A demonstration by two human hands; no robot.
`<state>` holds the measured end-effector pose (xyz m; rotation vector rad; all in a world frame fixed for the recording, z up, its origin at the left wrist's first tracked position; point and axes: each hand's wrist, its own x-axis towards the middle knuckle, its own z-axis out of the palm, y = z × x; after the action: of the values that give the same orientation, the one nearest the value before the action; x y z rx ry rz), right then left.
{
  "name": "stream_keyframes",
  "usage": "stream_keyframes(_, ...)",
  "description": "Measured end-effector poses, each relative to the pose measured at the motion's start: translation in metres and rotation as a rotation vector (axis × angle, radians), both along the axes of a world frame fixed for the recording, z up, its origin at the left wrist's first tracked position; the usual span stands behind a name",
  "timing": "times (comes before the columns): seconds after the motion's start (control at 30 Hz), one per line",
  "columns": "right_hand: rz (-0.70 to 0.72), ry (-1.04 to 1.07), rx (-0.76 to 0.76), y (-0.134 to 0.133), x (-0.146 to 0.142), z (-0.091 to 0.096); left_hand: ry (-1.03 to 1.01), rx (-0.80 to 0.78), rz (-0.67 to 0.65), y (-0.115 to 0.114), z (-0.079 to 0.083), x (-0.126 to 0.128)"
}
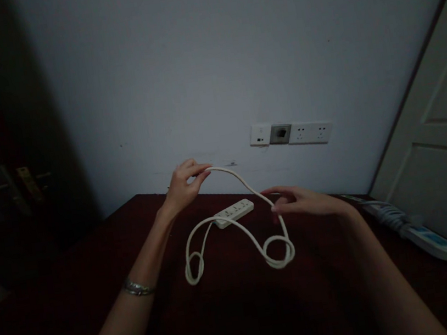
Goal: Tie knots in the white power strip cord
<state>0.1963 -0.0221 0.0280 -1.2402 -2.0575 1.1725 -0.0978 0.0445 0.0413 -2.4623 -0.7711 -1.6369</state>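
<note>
A white power strip [235, 213] lies on the dark red tabletop, its sockets facing up. Its white cable [231, 221] bends into a small loop at the left and a rounder one at the right, then rises in an arch. My left hand [184, 187] pinches the raised cable between thumb and fingertips, well above the table. On the right side of the arch, my right hand [301, 201] has its fingers apart around the descending cable. Whether those fingertips touch it I cannot tell. The cable's plug end is not clearly visible.
A second power strip [434, 243] with a bundled cord lies at the table's right side. Wall sockets [310, 133] are set in the pale wall behind. There is a white panelled door [445, 119] on the right, and a door handle [30, 183] at far left.
</note>
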Motion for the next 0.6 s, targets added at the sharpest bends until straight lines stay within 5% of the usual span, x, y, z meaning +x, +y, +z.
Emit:
stream_keyframes(0.13,-0.066,0.348,-0.005,0.003,-0.027,-0.001,0.041,0.049,-0.13,-0.008,-0.002,0.015)
stream_keyframes(0.3,-0.082,0.602,-0.32,0.0,-0.063,0.001,0.188,0.094,-0.252,-0.022,-0.013,0.041)
stream_keyframes(0.6,-0.039,0.876,-0.553,0.014,-0.064,-0.008,0.456,0.192,-0.336,-0.056,-0.025,0.073)
